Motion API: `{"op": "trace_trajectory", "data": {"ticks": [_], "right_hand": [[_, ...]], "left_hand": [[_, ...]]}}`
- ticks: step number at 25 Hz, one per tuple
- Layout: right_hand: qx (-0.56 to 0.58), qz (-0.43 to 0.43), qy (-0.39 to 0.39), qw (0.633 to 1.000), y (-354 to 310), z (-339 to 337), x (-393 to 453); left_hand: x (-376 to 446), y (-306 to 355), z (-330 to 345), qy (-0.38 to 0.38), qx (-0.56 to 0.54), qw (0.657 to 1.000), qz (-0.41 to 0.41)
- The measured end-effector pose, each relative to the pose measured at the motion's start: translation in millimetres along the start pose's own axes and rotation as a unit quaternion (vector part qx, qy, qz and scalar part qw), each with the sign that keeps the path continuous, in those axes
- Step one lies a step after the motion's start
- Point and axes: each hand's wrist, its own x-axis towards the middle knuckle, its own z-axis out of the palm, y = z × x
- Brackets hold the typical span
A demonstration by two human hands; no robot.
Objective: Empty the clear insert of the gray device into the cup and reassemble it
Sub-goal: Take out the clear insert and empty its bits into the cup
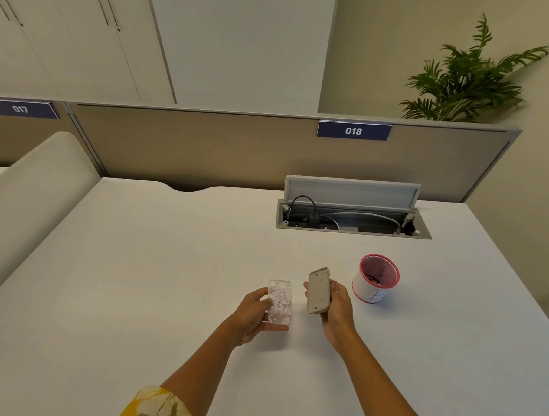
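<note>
White counter [169,282], office cubicle vibe. Left hand [253,313] grips the clear insert [280,304], still full of bits, and right hand [336,311] holds the gray device [319,291] aside, probably clearing a path to the cup [375,280] nearby.

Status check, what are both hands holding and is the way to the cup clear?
Left hand holds clear insert, still full of bits. Right hand holds gray device, apart from it. Cup upright at right; nothing in the way.

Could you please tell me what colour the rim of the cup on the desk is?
The cup has a red rim above a white body, seen in the head view.
</note>
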Motion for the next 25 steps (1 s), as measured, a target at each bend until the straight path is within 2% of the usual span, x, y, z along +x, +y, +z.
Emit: {"op": "trace_trajectory", "data": {"ticks": [2, 4, 6, 10, 17, 25], "right_hand": [[-0.051, 0.020, 0.046, 0.997, 8, -10, 1], [-0.120, 0.030, 0.121, 0.985, 19, -21, 0], [-0.181, 0.032, 0.158, 0.970, 29, -32, -3], [-0.300, 0.000, 0.133, 0.945, 43, -44, -8], [-0.352, -0.054, 0.095, 0.930, 43, -47, -14], [-0.407, -0.095, 0.117, 0.901, 33, -60, -15]], "left_hand": [[2, -2, -3, 0.016, -0.003, 1.000, 0.009], [4, -3, -5, 0.030, -0.007, 0.999, 0.015], [4, -5, -5, 0.035, -0.007, 0.999, 0.016], [3, -7, -2, 0.034, -0.010, 0.999, 0.022], [1, -6, 9, 0.028, -0.012, 0.999, 0.030], [0, -3, 22, 0.012, 0.008, 0.999, 0.033]]}}
